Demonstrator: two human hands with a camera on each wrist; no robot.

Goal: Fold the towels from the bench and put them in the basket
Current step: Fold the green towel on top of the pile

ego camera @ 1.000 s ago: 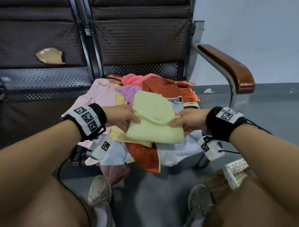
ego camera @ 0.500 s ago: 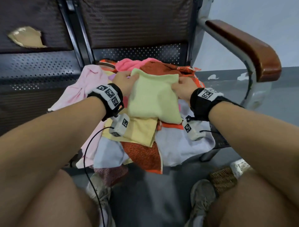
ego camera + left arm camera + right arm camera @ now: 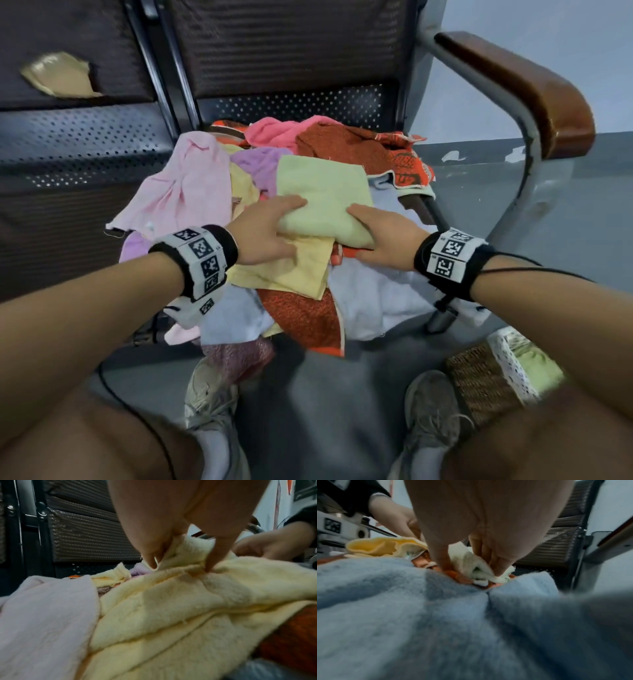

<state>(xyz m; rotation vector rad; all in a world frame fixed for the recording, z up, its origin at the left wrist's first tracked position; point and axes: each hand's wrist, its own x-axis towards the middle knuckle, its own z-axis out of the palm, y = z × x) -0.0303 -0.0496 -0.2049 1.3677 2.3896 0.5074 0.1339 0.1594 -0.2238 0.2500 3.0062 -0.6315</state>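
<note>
The basket (image 3: pixel 493 387) by my right foot holds a pale green towel, and both my left hand (image 3: pixel 263 233) and right hand (image 3: pixel 383 236) pinch the near edge of a folded green towel (image 3: pixel 322 192) atop the heap on the tabletop (image 3: pixel 78 144).

Head view downward; wrist views close
</note>
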